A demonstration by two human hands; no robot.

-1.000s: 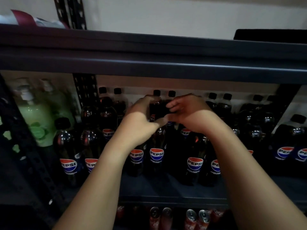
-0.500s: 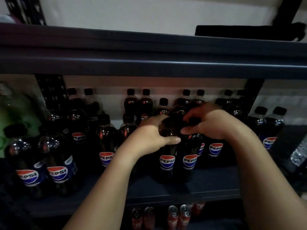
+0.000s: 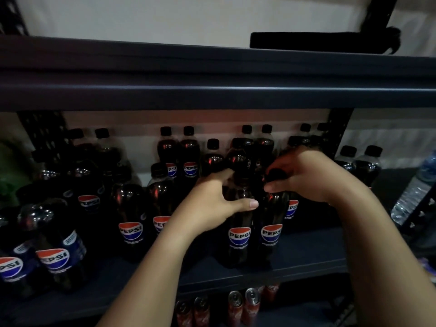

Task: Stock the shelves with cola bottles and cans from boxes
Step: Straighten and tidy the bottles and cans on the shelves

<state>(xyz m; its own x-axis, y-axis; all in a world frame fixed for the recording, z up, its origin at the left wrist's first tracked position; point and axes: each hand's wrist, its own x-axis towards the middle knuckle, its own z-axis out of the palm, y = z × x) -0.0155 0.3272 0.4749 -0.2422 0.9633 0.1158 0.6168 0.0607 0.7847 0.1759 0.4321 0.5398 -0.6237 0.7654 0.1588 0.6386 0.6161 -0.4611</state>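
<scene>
Over the last second the view has swung right along the shelf (image 3: 306, 246) and both hands have dropped from the back rows to the front edge. The left hand (image 3: 212, 204) now wraps the shoulder of one front cola bottle (image 3: 239, 232), while the right hand (image 3: 304, 175) pinches the cap of its neighbour bottle (image 3: 271, 230). Both stand upright, touching, apparently being squared into line; cans (image 3: 243, 305) sit on the tier below.

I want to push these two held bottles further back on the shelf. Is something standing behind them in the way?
Yes. Behind the left bottle and right bottle, more bottles stand upright toward the back wall, directly in their path. The left hand and right hand already hold them.
</scene>
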